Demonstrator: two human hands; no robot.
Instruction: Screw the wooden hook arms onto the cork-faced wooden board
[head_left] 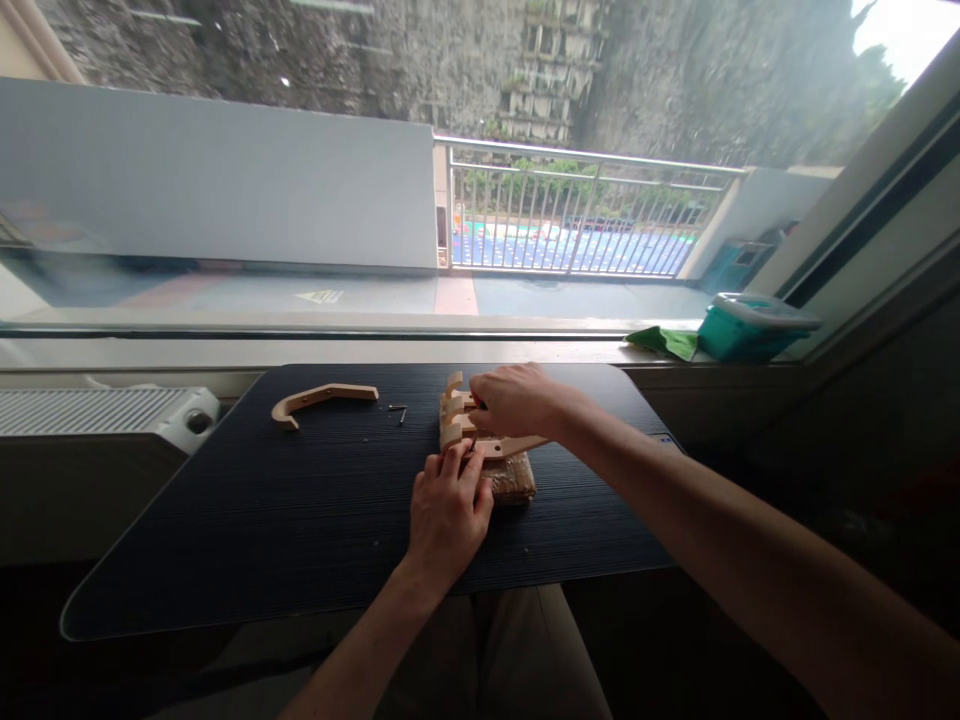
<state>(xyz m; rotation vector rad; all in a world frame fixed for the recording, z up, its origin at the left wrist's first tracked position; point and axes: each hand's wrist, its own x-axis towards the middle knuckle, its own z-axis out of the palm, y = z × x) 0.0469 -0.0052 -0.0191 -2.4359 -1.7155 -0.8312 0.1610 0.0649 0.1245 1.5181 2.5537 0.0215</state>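
My right hand (514, 398) is closed around a screwdriver; a bit of its red and black handle shows by the fingers, and its thin shaft (474, 440) points down. Under the tip lies a curved wooden piece (499, 450) with a hole in it, in line with other hooked wooden pieces (452, 408). They rest on a wrapped brown block (517, 480). My left hand (450, 510) grips the near wooden piece, its fingertips beside the shaft. Whether a screw sits under the tip is hidden by the fingers.
A loose hooked wooden piece (322, 395) and a few screws (401, 411) lie on the dark table (262, 520), left of the block. On the windowsill are a green cloth (664, 342) and a teal box (754, 328). A white radiator (97, 410) stands at the left.
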